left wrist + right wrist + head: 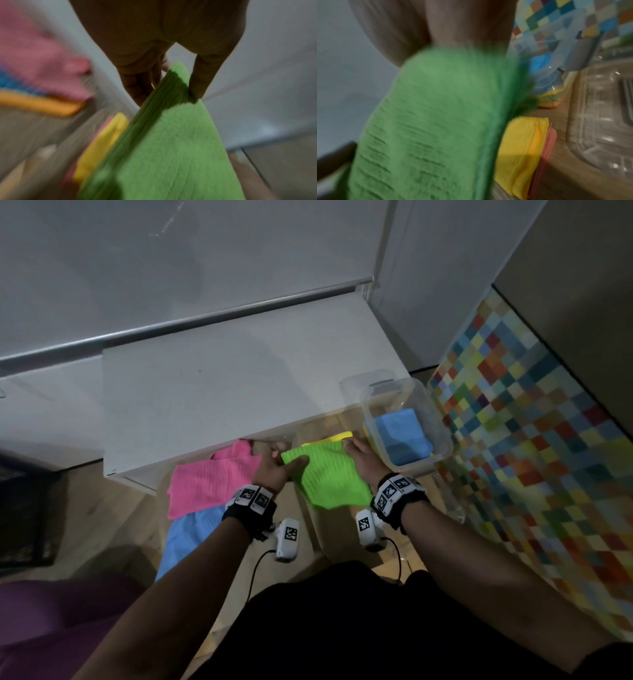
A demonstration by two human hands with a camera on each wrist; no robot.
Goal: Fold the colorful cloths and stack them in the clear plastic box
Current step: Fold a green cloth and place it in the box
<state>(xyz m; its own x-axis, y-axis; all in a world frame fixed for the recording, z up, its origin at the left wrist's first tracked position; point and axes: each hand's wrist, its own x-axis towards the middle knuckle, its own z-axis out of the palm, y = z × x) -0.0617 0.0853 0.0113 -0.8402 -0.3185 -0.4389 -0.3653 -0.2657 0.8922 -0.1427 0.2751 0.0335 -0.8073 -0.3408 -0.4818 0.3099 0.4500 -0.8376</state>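
At nine o'clock of your hands the pink cloth (214, 481) lies loose and unfolded, partly over a blue cloth (191, 537) that trails toward seven o'clock; both are soft, ribbed fabric and look like your remaining work.

Your left hand (274, 470) pinches the upper left corner of the green cloth (325, 477), thumb on top and fingers beneath. The left wrist view shows that edge already doubled, with ribbed layers stacked under the thumb. The cloth hangs between your hands, clear of the wooden surface, and sags in the middle.

To fold it well, I would pull the top edge taut before bringing the corners together, so the ribs line up and no crease sets in crooked. It is limp, plush material, so it will slump the moment tension drops; lay it flat to press the fold.

Your right hand (359, 455) grasps the upper right corner, though the cloth hides its fingers in the right wrist view. Just beyond the green cloth, at twelve o'clock, a folded yellow cloth (337, 437) lies on a pinkish one.

At two o'clock stands the clear plastic box (442, 436), rigid, rounded at the corners, with a folded blue cloth (402, 434) inside. Aim for the same small rectangle so the stack sits level.
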